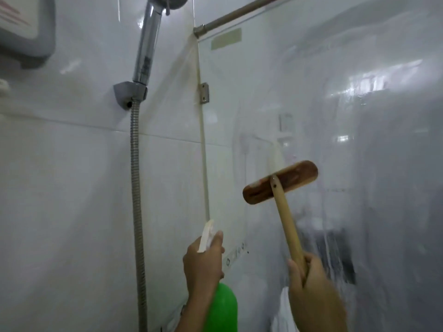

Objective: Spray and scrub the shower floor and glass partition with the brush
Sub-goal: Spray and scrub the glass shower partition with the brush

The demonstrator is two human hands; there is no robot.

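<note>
My left hand [202, 262] grips a green spray bottle [223, 307] by its white trigger head, low in the middle of the view, nozzle pointing up along the glass edge. My right hand [311, 283] holds the pale wooden handle of a scrub brush. The brown wooden brush head [280, 182] lies tilted and pressed flat against the glass partition [347, 140], which fills the right half and looks wet and streaked. The shower floor is out of view.
A chrome shower head [149, 44] sits in a wall bracket with a metal hose [136, 200] hanging down the white tiled wall. A metal rod [239, 14] braces the glass top; a hinge clamp [204, 93] holds its edge. A grey water heater [24, 27] is upper left.
</note>
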